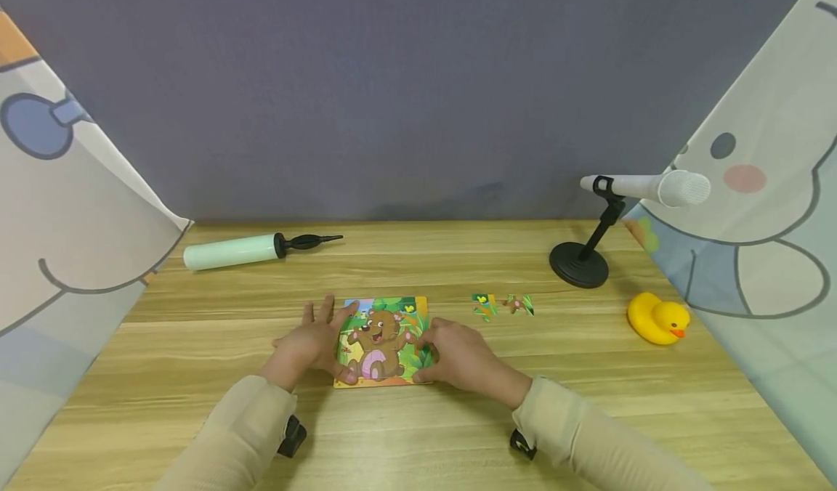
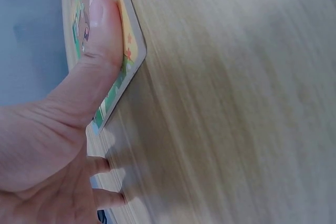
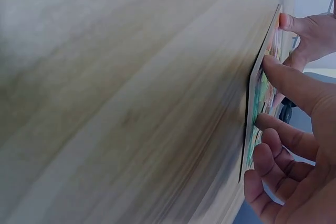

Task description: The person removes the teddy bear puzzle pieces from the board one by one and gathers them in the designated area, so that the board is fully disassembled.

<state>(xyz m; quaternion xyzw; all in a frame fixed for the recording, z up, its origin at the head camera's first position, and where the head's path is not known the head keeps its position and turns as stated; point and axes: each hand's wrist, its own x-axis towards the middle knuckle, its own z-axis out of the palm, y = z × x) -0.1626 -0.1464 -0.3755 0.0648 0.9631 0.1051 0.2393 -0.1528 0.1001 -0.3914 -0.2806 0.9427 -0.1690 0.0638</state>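
A jigsaw puzzle (image 1: 382,338) with a brown bear picture lies flat in the middle of the wooden table. My left hand (image 1: 314,342) is at its left side, fingers spread, the thumb (image 2: 107,30) lying on the picture near a corner. Two other left fingers touch the table beside the board. From the right, my right hand (image 1: 461,356) rests its thumb (image 3: 286,80) and index fingertip on the puzzle surface, set apart from each other. Its remaining fingers are bent in. Two loose puzzle pieces, one with a yellow top (image 1: 484,303) and a brown-and-green one (image 1: 518,303), lie to the right.
Back left lies a pale green hand pump (image 1: 232,252) with a black nozzle. A white microphone (image 1: 654,187) on a black stand (image 1: 579,264) is at the back right, with a yellow rubber duck (image 1: 656,319) nearer the right edge. A grey wall (image 1: 392,99) rises behind the table.
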